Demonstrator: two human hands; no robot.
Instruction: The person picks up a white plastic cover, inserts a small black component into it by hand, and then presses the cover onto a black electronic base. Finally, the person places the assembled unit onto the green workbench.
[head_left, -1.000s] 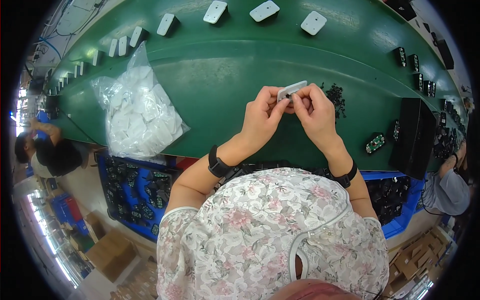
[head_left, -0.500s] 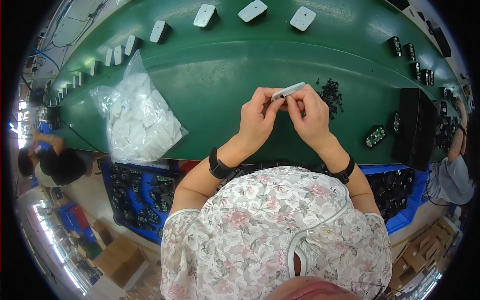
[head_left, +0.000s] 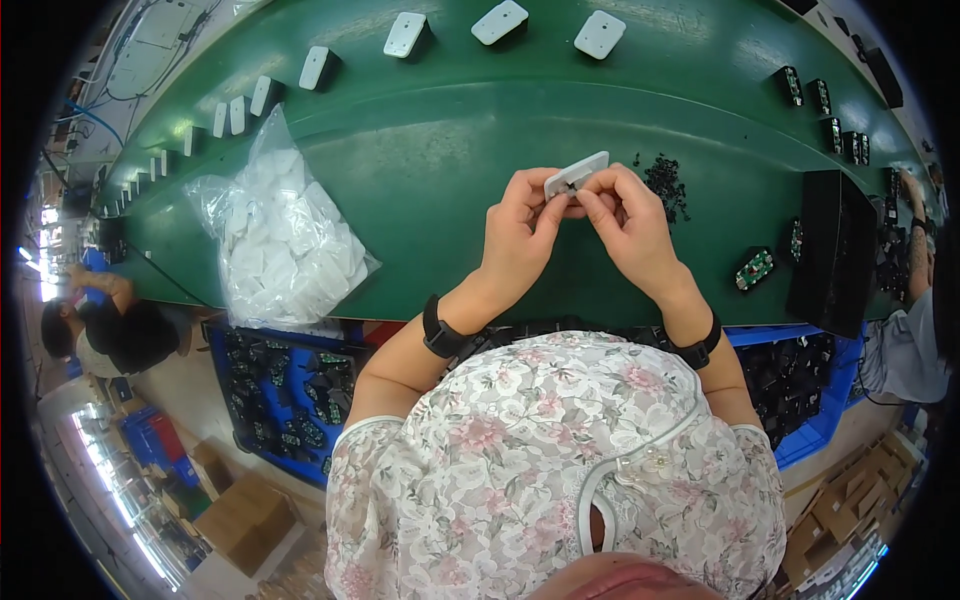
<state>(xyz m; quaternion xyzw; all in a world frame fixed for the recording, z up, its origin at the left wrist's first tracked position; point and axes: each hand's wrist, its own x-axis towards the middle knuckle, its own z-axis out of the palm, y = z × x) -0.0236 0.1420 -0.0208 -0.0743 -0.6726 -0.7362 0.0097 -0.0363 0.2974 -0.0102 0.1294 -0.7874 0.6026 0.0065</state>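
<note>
no legible text, labels or numbers: none readable on the white plate (head_left: 588, 169), the clear bag (head_left: 285, 230), or the white covers (head_left: 600, 36) toward the bench's (head_left: 450, 130) far edge.

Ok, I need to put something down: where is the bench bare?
Bare bench lies between the bag and left hand, and between the black bits and black box, beyond the circuit board. It's crowded right of the box, among black parts.

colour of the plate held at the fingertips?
Light grey to white; the plate shows best in the head view.
</note>
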